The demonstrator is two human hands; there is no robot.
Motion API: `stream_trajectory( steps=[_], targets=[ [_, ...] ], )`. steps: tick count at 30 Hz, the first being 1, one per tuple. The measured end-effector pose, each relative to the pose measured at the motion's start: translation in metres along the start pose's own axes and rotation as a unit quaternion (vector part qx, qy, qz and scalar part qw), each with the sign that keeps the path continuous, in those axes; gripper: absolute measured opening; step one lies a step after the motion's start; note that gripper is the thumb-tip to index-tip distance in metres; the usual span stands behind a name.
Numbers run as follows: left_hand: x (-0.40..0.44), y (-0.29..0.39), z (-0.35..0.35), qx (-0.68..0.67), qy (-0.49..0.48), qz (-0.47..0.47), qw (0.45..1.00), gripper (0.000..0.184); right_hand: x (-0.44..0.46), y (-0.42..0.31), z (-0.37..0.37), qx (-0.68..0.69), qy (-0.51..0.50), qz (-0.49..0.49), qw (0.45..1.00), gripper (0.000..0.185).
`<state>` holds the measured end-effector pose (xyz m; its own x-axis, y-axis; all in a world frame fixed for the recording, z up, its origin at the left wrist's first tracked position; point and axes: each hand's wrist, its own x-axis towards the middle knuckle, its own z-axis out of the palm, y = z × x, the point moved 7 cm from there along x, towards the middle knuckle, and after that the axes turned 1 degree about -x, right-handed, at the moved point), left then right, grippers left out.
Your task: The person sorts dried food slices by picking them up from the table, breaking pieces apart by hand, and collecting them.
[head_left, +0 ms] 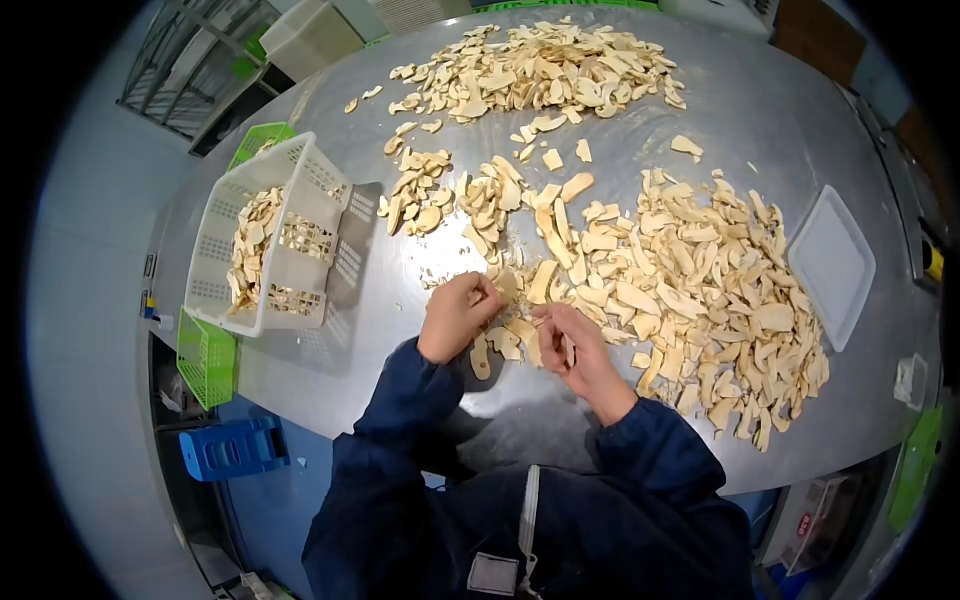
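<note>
My left hand (459,312) is closed near the middle of the metal table, thumb and fingers together at a pale slice (505,287). Beside it on the right, my right hand (577,350) has its fingers curled, with a small pale piece showing between them. Several loose slices (505,343) lie on the table between and below the hands. To the right spreads a large heap of dried, mushroom-like slices (700,290). Smaller piles (418,190) lie beyond my left hand.
A white perforated basket (300,225) holding slices stands at the left, beside green baskets (207,360). Another heap (550,68) lies at the far side. A white tray (832,268) rests on the right. A blue stool (232,448) stands on the floor at lower left.
</note>
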<state>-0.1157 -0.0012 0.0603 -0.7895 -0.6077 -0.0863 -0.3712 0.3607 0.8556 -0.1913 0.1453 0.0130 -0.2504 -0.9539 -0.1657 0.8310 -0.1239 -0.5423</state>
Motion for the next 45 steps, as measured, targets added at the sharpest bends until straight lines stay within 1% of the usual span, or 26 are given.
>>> stream_trajectory(
  steps=[1, 2, 3, 5, 6, 7, 8, 9, 10, 11, 12, 15, 16, 19, 20, 23, 24, 25, 27, 28, 32, 36, 39, 40, 43, 45],
  targets=[
    [-0.009, -0.001, 0.005, -0.101, -0.035, -0.056, 0.993, 0.012, -0.001, -0.003, 0.001, -0.019, 0.051, -0.005, 0.999, 0.033],
    [-0.016, 0.010, 0.010, -0.126, -0.054, -0.035, 0.990, 0.009, -0.003, -0.006, 0.001, -0.038, 0.102, -0.010, 0.994, 0.034],
    [-0.020, 0.012, 0.017, -0.148, -0.103, -0.033, 0.983, 0.011, -0.002, -0.004, 0.006, 0.008, 0.102, -0.002, 0.995, 0.035],
    [-0.024, 0.026, 0.017, -0.115, -0.119, 0.040, 0.985, 0.015, 0.000, -0.001, 0.012, 0.098, 0.099, 0.017, 0.990, 0.037],
    [-0.013, 0.023, 0.006, -0.072, -0.069, 0.033, 0.994, 0.019, 0.000, 0.001, 0.013, 0.129, 0.098, 0.035, 0.986, 0.035],
    [0.002, 0.020, -0.009, -0.030, -0.016, 0.026, 0.999, 0.022, 0.001, 0.004, 0.013, 0.124, 0.042, 0.046, 0.990, 0.033],
    [0.014, 0.015, -0.020, 0.017, 0.017, -0.009, 1.000, 0.027, 0.003, 0.010, 0.005, 0.119, -0.013, 0.057, 0.991, 0.031],
    [0.028, 0.007, -0.030, 0.097, 0.050, 0.018, 0.994, 0.034, 0.002, 0.013, 0.004, 0.114, -0.068, 0.067, 0.989, 0.029],
    [0.035, 0.008, -0.032, 0.090, 0.065, 0.008, 0.994, 0.037, -0.001, 0.014, 0.003, 0.110, -0.032, 0.078, 0.990, 0.024],
    [0.042, 0.010, -0.032, 0.083, 0.079, -0.002, 0.993, 0.041, 0.000, 0.013, 0.003, 0.104, -0.031, 0.076, 0.991, 0.023],
    [0.048, 0.017, -0.033, 0.210, 0.086, 0.008, 0.974, 0.045, -0.001, 0.012, 0.002, 0.100, -0.028, 0.074, 0.992, 0.022],
    [0.056, 0.009, -0.027, 0.274, 0.101, 0.031, 0.956, 0.046, -0.002, 0.008, 0.002, 0.085, -0.014, 0.072, 0.994, 0.020],
    [0.057, 0.005, -0.025, 0.276, 0.076, 0.018, 0.958, 0.044, -0.003, 0.007, 0.001, 0.082, -0.007, 0.070, 0.994, 0.020],
    [0.042, 0.002, -0.027, 0.184, -0.001, -0.024, 0.983, 0.040, -0.002, 0.008, -0.003, 0.086, 0.009, 0.065, 0.994, 0.018],
    [0.038, -0.012, -0.029, 0.187, -0.015, -0.029, 0.982, 0.036, -0.002, 0.008, -0.004, 0.086, 0.008, 0.065, 0.994, 0.019],
    [0.016, -0.025, -0.028, 0.016, -0.041, -0.055, 0.998, 0.033, -0.001, 0.009, -0.004, 0.081, 0.005, 0.071, 0.994, 0.019],
    [0.011, -0.027, -0.022, -0.100, -0.091, -0.075, 0.988, 0.030, 0.000, 0.009, -0.002, 0.075, 0.006, 0.074, 0.994, 0.019],
    [0.005, -0.029, -0.017, -0.165, -0.115, -0.109, 0.973, 0.029, -0.001, 0.008, -0.001, 0.068, 0.008, 0.078, 0.995, 0.018],
    [-0.011, -0.025, -0.008, -0.296, -0.159, -0.173, 0.926, 0.027, -0.001, 0.006, 0.002, 0.058, 0.076, 0.063, 0.993, 0.017],
    [-0.016, -0.018, -0.004, -0.304, -0.156, -0.171, 0.924, 0.023, -0.002, 0.005, 0.002, 0.052, 0.109, 0.056, 0.991, 0.016],
    [-0.024, -0.013, 0.007, -0.272, -0.159, -0.188, 0.930, 0.020, -0.003, 0.000, 0.003, 0.016, 0.097, 0.041, 0.994, 0.018],
    [-0.028, 0.002, 0.018, -0.243, -0.186, -0.110, 0.945, 0.013, -0.004, -0.002, -0.001, -0.017, 0.094, 0.017, 0.995, 0.018],
    [-0.039, 0.008, 0.029, -0.131, -0.187, -0.139, 0.964, 0.015, -0.003, -0.001, -0.006, -0.074, 0.113, -0.012, 0.991, 0.014],
    [-0.041, 0.013, 0.032, -0.138, -0.196, -0.159, 0.958, 0.015, -0.002, -0.003, -0.008, -0.100, 0.118, -0.024, 0.988, 0.013],
    [-0.041, 0.007, 0.041, -0.245, -0.146, -0.122, 0.951, 0.014, -0.004, -0.013, -0.014, -0.108, 0.159, -0.071, 0.979, 0.012],
    [-0.047, 0.009, 0.042, -0.235, -0.145, -0.137, 0.951, 0.012, -0.003, -0.014, -0.016, -0.093, 0.158, -0.083, 0.980, 0.012]
  ],
)
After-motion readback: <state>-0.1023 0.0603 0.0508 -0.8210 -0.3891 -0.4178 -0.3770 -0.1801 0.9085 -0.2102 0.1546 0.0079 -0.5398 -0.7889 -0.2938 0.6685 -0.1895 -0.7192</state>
